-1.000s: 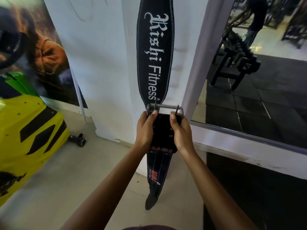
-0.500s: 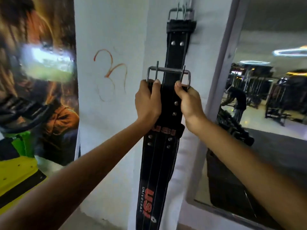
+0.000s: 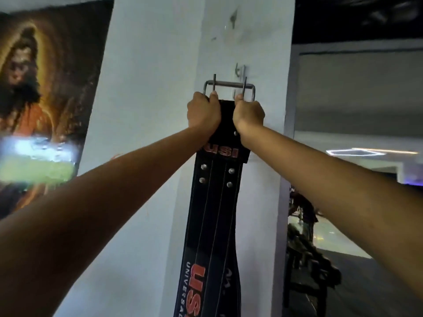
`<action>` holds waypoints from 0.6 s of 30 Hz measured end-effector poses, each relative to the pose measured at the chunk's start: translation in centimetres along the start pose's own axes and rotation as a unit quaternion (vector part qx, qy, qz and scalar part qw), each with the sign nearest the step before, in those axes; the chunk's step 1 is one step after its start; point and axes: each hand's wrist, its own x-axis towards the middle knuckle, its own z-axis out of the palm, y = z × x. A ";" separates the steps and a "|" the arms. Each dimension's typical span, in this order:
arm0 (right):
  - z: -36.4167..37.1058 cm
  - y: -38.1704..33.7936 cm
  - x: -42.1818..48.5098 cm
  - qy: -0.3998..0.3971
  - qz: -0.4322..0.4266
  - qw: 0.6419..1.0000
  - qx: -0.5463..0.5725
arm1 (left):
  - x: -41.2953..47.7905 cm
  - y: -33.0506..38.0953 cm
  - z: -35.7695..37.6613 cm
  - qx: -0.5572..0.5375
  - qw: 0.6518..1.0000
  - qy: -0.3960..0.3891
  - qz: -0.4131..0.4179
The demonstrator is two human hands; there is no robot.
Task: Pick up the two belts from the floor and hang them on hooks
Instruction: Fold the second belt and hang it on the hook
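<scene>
A black USI weightlifting belt (image 3: pixel 215 216) with red lettering hangs down from both my hands against the white pillar. My left hand (image 3: pixel 202 112) and my right hand (image 3: pixel 248 115) grip its top end just under the steel two-prong buckle (image 3: pixel 229 84). The buckle's upper bar is level with a small metal hook (image 3: pixel 240 70) fixed on the pillar, right in front of it. Behind the USI belt, a second black belt (image 3: pixel 230 277) with white lettering shows in a narrow strip at the lower right edge; its top is hidden.
The white pillar (image 3: pixel 148 110) fills the middle. A large poster (image 3: pixel 41 99) covers the wall at left. A mirror (image 3: pixel 357 156) at right reflects gym equipment and ceiling lights.
Both hands have raised the USI belt up the pillar, from below the hanging belt to the height of the hook. The view has tilted upward with them.
</scene>
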 end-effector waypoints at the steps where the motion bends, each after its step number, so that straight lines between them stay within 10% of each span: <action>1: 0.2 -0.3 0.6 0.011 -0.005 1.000 -0.005 | 0.8 0.2 0.6 0.001 1.000 -0.004 -0.003; 18: 1.2 1.0 3.4 0.056 -0.063 0.988 -0.133 | 2.9 -2.7 2.8 0.032 0.999 -0.041 -0.007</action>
